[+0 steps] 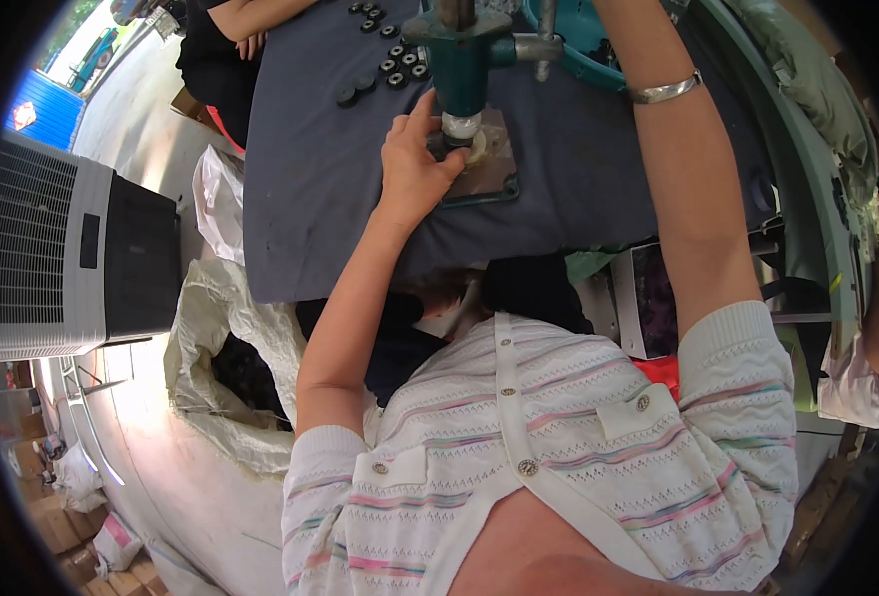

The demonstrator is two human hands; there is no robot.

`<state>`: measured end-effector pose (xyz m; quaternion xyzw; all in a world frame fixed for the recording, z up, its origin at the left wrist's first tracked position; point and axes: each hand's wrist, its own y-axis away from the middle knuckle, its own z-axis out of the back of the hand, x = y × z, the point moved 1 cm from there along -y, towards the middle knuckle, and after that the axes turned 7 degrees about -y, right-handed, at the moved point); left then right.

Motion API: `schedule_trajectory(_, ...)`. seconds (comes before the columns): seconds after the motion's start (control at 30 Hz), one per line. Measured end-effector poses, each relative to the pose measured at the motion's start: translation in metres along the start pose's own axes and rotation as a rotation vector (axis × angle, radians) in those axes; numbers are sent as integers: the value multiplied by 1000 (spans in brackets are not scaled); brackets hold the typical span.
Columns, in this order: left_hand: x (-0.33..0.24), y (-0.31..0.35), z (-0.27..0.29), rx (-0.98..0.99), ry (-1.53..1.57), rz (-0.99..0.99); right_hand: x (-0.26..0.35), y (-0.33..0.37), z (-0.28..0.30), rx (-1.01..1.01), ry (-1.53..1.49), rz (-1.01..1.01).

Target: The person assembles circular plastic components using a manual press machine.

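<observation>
My left hand (pixel 417 164) is at a green hand press (pixel 462 81), its thumb and fingers closed around a small black round part (pixel 443 148) beneath the ram (pixel 461 125). That part sits over the press's metal base plate (pixel 497 171) and is partly covered by my fingers. My right forearm (pixel 680 149), with a silver bracelet (pixel 666 90), stretches up past the frame's top edge, so the right hand is out of sight. Left of the press lie several black rollers with pale metal centres (pixel 390 67).
A grey cloth (pixel 305 199) covers the table. A teal basin (pixel 583 65) stands behind the press on the right. At the far left another person's arm (pixel 260 15) rests by the table. An open white sack (pixel 193 348) with dark contents and a large grey cooler (pixel 32 243) stand on the left.
</observation>
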<state>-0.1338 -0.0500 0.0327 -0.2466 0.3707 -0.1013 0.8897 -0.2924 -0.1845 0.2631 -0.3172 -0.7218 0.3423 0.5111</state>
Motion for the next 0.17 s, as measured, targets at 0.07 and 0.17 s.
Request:
schedule_trajectory(0.07,1,-2,-3,6,-7,-10,-2,-1,1,11,-19,-17)
schedule_trajectory(0.17,8,2,-8,14,145,35,-4,-7,3,-14,-152,-156)
